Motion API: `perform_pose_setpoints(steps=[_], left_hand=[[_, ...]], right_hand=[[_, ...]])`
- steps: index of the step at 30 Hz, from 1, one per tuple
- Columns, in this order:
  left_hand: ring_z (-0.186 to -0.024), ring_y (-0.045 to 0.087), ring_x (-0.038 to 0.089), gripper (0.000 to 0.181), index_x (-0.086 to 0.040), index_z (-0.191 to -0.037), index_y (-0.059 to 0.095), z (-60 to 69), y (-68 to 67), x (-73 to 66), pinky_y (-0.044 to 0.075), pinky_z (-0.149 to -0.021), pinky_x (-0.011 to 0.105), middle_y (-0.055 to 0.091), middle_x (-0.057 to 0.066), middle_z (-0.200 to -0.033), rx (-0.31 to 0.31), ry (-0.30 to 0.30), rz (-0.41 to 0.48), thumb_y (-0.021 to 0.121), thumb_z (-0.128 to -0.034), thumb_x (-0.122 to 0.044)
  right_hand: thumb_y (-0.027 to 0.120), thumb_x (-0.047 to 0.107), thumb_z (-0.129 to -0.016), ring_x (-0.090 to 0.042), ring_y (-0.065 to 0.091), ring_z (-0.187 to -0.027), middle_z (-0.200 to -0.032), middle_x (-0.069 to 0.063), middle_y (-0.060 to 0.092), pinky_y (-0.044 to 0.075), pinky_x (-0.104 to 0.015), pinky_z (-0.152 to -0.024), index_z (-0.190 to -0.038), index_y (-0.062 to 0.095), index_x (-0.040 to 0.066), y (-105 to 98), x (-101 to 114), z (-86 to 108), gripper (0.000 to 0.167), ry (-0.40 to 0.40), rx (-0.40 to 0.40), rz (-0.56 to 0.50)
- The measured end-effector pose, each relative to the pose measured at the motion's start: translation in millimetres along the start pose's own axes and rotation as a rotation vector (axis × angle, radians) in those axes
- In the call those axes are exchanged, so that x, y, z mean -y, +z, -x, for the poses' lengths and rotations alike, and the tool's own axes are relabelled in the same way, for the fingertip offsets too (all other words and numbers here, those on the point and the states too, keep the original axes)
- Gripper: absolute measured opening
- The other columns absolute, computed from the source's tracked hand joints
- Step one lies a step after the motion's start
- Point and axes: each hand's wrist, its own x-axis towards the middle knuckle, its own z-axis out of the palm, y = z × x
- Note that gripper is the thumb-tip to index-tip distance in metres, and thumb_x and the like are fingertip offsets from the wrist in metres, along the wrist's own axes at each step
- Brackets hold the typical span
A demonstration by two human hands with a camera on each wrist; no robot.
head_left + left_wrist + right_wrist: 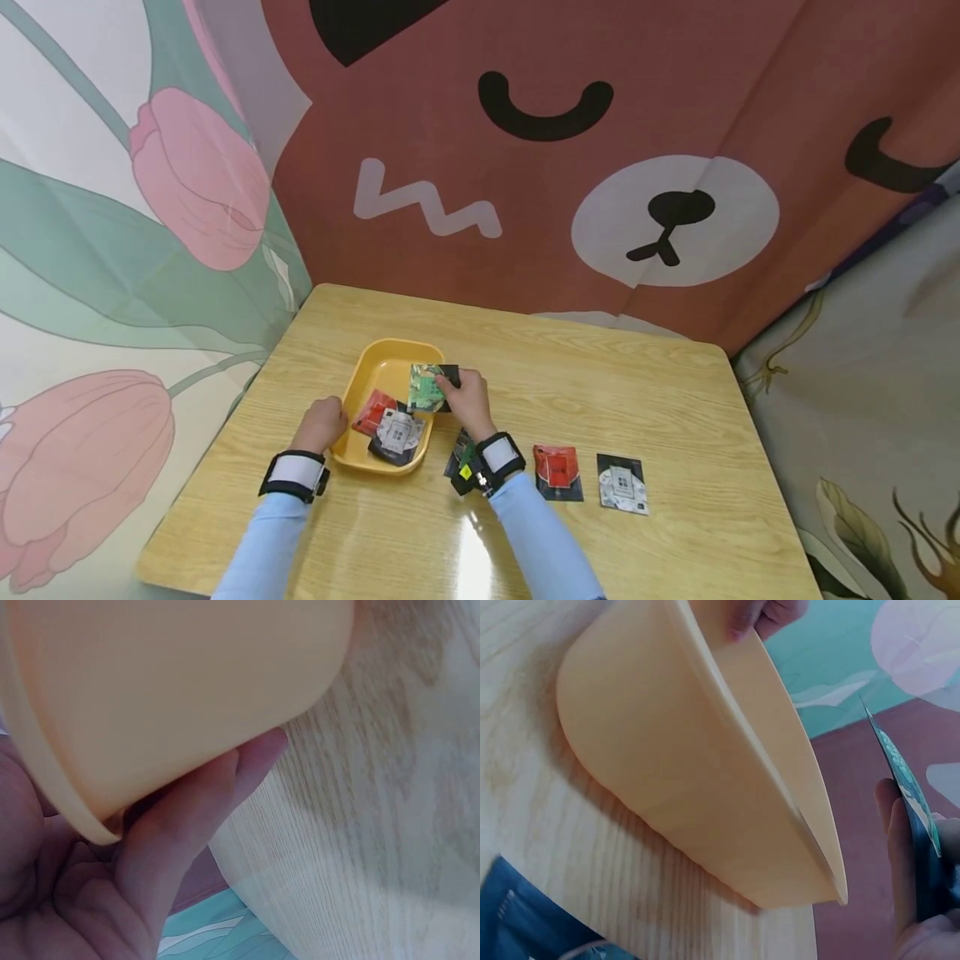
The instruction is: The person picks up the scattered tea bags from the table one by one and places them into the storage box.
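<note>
Backdrop: brown bear-face curtain behind the table's far edge, tulip curtain beyond its left edge, pale curtain with plant prints past its right edge. Wood-grain table spans the lower half of the head view.

Light blue sleeves on both arms, left and right, coming in from the near side.

Yellow tray sits on the table toward the far left corner, near the left edge.

Left hand: on the tray's left side, fingers curled round the rim. Left wrist view shows fingers against the outer wall; right wrist view shows a bit of that hand over the inside.

Right hand: thumb and fingers closed in a pinch on the green packet, which is up over the tray's right rim, apart from it.

Straps on both wrists, left and right.

Other packets: red one and black-and-white one in the tray, overlapping, toward its near end. On the table, right of the tray: dark packet partly hidden by the right wrist, then red-and-black packet, then white-and-black packet nearest the table's right edge. Print too small to read.
</note>
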Motion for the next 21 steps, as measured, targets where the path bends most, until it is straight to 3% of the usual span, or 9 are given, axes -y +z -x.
perform_pose_setpoints(steps=[9,21], left_hand=[[-0.07,0.059,0.026,0.021,0.017,-0.104,0.061,2.0,-0.1,-2.4,0.049,-0.062,0.032,0.06,0.017,-0.081,-0.017,0.009,0.009,0.051,-0.1027,-0.001],[-0.072,0.06,0.026,0.023,0.017,-0.108,0.061,2.2,-0.5,-2.0,0.051,-0.064,0.032,0.06,0.017,-0.083,0.004,-0.01,0.013,0.051,-0.1046,-0.003]], right_hand=[[0.072,0.013,-0.1,-0.011,0.047,-0.06,-0.064,0.004,0.052,0.036,-0.023,-0.056,-0.071,0.062,0.004,11.2,4.8,4.5,0.032,0.015,0.04,0.004],[0.072,0.014,-0.1,-0.009,0.051,-0.061,-0.068,0.003,0.058,0.039,-0.021,-0.055,-0.076,0.067,0.0,19.7,7.6,6.1,0.028,0.025,0.072,0.021]])
